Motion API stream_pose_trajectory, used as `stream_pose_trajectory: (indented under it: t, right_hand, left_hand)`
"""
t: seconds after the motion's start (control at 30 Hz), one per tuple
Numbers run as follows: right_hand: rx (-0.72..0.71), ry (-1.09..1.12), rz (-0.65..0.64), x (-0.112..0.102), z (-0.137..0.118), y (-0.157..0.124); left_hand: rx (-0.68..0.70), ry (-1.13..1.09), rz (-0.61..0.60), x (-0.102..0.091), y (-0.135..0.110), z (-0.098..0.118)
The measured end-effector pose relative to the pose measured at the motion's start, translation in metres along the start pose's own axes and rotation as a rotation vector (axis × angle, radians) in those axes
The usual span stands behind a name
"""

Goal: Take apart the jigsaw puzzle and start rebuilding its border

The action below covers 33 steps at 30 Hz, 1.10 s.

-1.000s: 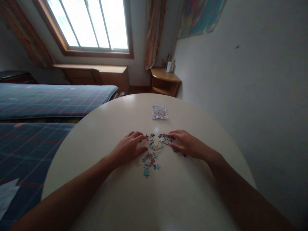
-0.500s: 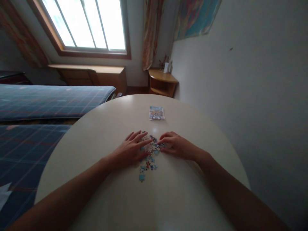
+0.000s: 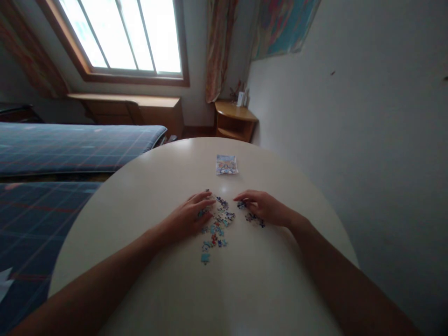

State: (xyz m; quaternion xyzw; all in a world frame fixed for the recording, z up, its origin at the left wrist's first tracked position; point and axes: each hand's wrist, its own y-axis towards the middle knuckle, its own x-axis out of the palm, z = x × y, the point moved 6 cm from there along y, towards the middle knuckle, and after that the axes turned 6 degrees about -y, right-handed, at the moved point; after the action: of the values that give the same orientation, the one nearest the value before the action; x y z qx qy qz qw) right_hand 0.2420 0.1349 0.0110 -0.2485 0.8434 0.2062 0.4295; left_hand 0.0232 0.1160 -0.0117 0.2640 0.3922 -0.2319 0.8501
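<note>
- Pieces (image 3: 217,227) are scattered mid-table (image 3: 224,294).
- At their 9 o'clock, the left hand (image 3: 194,211) is laid, fingers loosely parted, nothing gripped.
- At 3 o'clock, more are covered by the half-curled right hand (image 3: 266,206); its hold cannot be told.
- A packet (image 3: 227,164) is placed at 12 o'clock.

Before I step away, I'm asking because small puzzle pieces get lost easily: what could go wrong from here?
The left hand hides part of the main pile of puzzle pieces, so a sideways sweep might scatter or flip some unseen.
The dark pieces by the right hand lie only a small gap from that pile, so the two could get mixed.
The teal piece sits loose at the near end and might be nudged by the left forearm.
</note>
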Motion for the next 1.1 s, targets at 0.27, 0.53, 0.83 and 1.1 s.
stream_pose_trajectory:
  t: [0.27, 0.53, 0.83, 1.1]
  right_hand:
    - [-0.021, -0.096, -0.144, 0.007, -0.001, -0.005]
    - [-0.117, -0.269, -0.169, 0.055, -0.043, 0.000]
    - [0.039, -0.332, -0.015, 0.074, -0.058, 0.015]
    - [0.034, -0.405, 0.144, 0.038, -0.049, -0.005]
  left_hand:
    - [-0.086, -0.013, 0.122, -0.012, 0.000, -0.010]
    - [-0.031, -0.653, 0.070, 0.002, 0.004, -0.004]
    - [-0.224, -0.719, 0.398, -0.013, 0.011, -0.032]
    - [-0.087, -0.149, -0.029, -0.013, 0.001, -0.019]
